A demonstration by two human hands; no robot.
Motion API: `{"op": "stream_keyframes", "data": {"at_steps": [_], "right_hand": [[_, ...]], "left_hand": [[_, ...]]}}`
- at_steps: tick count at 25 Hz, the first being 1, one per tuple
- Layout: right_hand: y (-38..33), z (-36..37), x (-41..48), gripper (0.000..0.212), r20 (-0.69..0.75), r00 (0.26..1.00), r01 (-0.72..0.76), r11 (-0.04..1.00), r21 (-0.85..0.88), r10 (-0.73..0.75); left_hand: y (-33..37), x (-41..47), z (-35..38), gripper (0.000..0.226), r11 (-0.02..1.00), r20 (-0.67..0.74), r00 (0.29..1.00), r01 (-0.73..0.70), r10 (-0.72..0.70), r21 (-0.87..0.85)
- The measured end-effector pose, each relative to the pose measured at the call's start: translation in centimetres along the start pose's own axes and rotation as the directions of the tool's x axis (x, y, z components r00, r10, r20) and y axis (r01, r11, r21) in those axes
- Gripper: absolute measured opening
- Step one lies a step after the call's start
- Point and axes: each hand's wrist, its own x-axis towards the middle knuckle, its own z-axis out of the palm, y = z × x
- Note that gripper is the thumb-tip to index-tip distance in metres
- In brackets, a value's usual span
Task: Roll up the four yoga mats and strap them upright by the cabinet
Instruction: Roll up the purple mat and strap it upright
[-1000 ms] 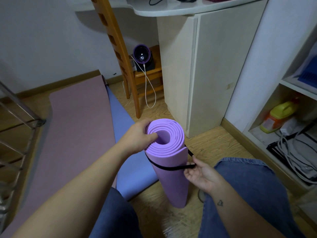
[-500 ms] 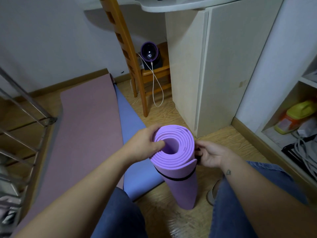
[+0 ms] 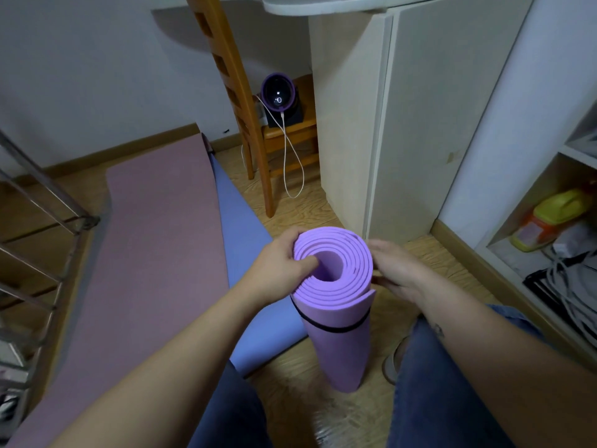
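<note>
Purple rolled yoga mat point(image 3: 339, 347) stands upright on the wood floor point(image 3: 426, 253) between my view of the person's two knees in jeans point(image 3: 445, 399), near the front corner of the beige cabinet point(image 3: 413, 124) but not touching it. Black strap point(image 3: 332, 329) runs round the roll below the top end and sits level and snug.

Left hand point(image 3: 277, 270) grips the top rim: thumb tucked into the open core, fingers point(image 3: 290, 234) curled over the outside of the roll. Right hand point(image 3: 399, 270) cups the right side of the roll just under the top edge, thumb low. Its fingertips go behind the foam, so I can't see how far they wrap.

Two more mats lie flat and unrolled on the floor to the left: pink mat point(image 3: 155, 253) and blue mat point(image 3: 242, 227) right beside it. Their long edges meet, and I can't tell which one overlaps. The near end of the blue mat reaches just behind the purple roll.

Background: wooden chair point(image 3: 226, 69) left of the cabinet, a round purple gadget point(image 3: 277, 95) on its seat, white cable point(image 3: 286, 150) hanging from it in a loop. White table point(image 3: 323, 4) edge sits above the cabinet. Open shelf unit point(image 3: 575, 156) on the right holds a yellow-orange plastic item point(image 3: 549, 218) and a grey cable bundle point(image 3: 575, 286). Metal rack point(image 3: 42, 202) at the left edge.
</note>
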Motion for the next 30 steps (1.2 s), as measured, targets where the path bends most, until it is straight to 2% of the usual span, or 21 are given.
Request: {"op": "stream_keyframes", "data": {"at_steps": [2,3,4,5,6,7,8,10,11,12,14,17,19,24,27,30], "right_hand": [[-2.6,0.0,-2.4,0.018,0.035,0.989,0.142,0.990,-0.006,-0.141],[-3.5,0.0,-3.6,0.020,0.056,0.975,0.221,0.969,-0.110,-0.216],[-3.9,0.0,-4.3,0.026,0.085,0.956,0.294,0.907,-0.300,-0.282],[-3.9,0.1,-4.8,0.034,0.109,0.939,0.335,0.794,-0.507,-0.327],[-3.4,0.2,-5.1,0.040,0.124,0.924,0.351,0.677,-0.647,-0.361],[-2.8,0.3,-5.2,0.042,0.124,0.913,0.357,0.610,-0.707,-0.389],[-2.1,0.2,-5.0,0.043,0.116,0.902,0.367,0.597,-0.713,-0.416],[-1.8,-0.6,-4.8,0.045,0.073,0.880,0.385,0.615,-0.688,-0.469],[-1.9,-1.1,-4.8,0.043,0.049,0.878,0.374,0.619,-0.690,-0.476],[-2.1,-1.5,-4.6,0.040,0.031,0.883,0.356,0.623,-0.696,-0.469],[-2.5,-2.0,-4.3,0.032,0.021,0.885,0.338,0.611,-0.716,-0.465],[-2.4,-1.9,-3.9,0.026,0.018,0.880,0.341,0.605,-0.720,-0.475],[-2.7,-2.0,-3.9,0.024,-0.012,0.897,0.294,0.618,-0.729,-0.441],[-3.4,-2.9,-4.4,0.030,0.002,0.900,0.263,0.540,-0.800,-0.436],[-2.9,-3.2,-4.1,0.027,-0.042,0.900,0.222,0.539,-0.812,-0.434],[-2.9,-3.6,-4.0,0.025,-0.082,0.901,0.215,0.603,-0.768,-0.427]], "left_hand": [[0.5,0.5,0.8,0.020,0.998,-0.042,0.999,0.032,-0.035,-0.058],[0.8,0.7,1.2,0.020,0.997,-0.059,0.997,0.042,-0.045,-0.065],[1.1,0.9,1.5,0.019,0.996,-0.074,0.995,0.054,-0.059,-0.069],[1.2,1.1,1.8,0.020,0.992,-0.076,0.994,0.068,-0.076,-0.103],[1.2,1.2,2.1,0.020,0.977,-0.046,0.994,0.086,-0.097,-0.195],[1.1,1.2,2.4,0.022,0.933,0.018,0.993,0.114,-0.114,-0.342],[0.7,1.0,2.6,0.028,0.853,0.087,0.986,0.166,-0.141,-0.494],[-0.5,0.6,3.1,0.042,0.601,0.170,0.948,0.304,-0.270,-0.740],[-1.4,0.3,3.5,0.039,0.478,0.205,0.917,0.358,-0.341,-0.802],[-2.2,0.0,4.1,0.031,0.406,0.249,0.884,0.411,-0.396,-0.816],[-3.0,-0.4,5.4,0.019,0.369,0.309,0.829,0.500,-0.466,-0.784],[-2.9,0.2,6.2,0.016,0.312,0.323,0.794,0.525,-0.515,-0.792],[-2.6,0.6,5.9,0.019,0.278,0.356,0.798,0.527,-0.485,-0.803],[-2.3,1.2,5.3,0.019,0.329,0.450,0.797,0.585,-0.402,-0.742],[-2.1,1.3,5.8,0.017,0.253,0.423,0.818,0.537,-0.391,-0.804],[-2.6,1.0,7.1,0.018,0.106,0.402,0.834,0.471,-0.379,-0.876]]}}
